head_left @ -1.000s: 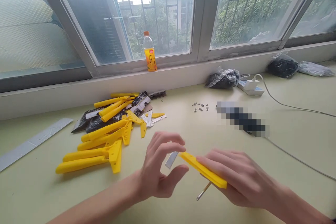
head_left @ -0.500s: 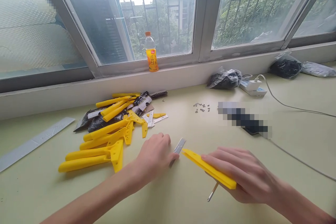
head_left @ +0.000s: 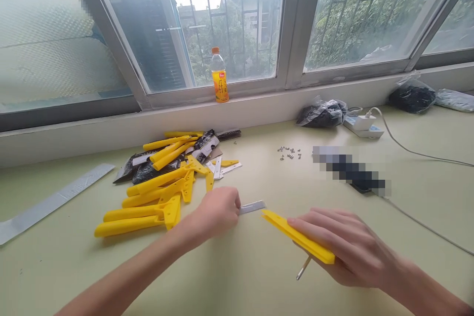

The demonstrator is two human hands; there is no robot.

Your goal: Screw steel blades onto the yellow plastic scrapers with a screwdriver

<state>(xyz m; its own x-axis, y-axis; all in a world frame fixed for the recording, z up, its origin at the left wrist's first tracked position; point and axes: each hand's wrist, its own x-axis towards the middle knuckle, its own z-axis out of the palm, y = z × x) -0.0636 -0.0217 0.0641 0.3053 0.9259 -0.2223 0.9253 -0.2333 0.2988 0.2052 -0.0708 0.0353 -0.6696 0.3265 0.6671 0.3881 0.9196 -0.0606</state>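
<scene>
My left hand [head_left: 218,210] is closed on one end of a flat grey metal strip [head_left: 253,207], which points right, just above the table. My right hand [head_left: 344,247] grips a yellow plastic piece [head_left: 298,237] with a groove along its edge. A thin metal-tipped rod [head_left: 303,267] sticks out beneath that piece; its other end is hidden by the hand. The strip's free end is close to the tip of the yellow piece, with a small gap between. Left of my left hand lie several yellow handles [head_left: 129,227].
Small screws [head_left: 290,152] lie scattered mid-table. White strips [head_left: 217,168] and black packaging [head_left: 203,145] are by the handles. A long grey sheet [head_left: 59,200] lies left. A bottle [head_left: 220,81] stands on the sill. Black bags [head_left: 322,112], a charger [head_left: 365,122] and a blurred-out object [head_left: 350,170] are right.
The strip in my left hand has turned from a steep slant to nearly level, and that hand has rotated. My right hand keeps its hold on the yellow piece. The view has shifted slightly.
</scene>
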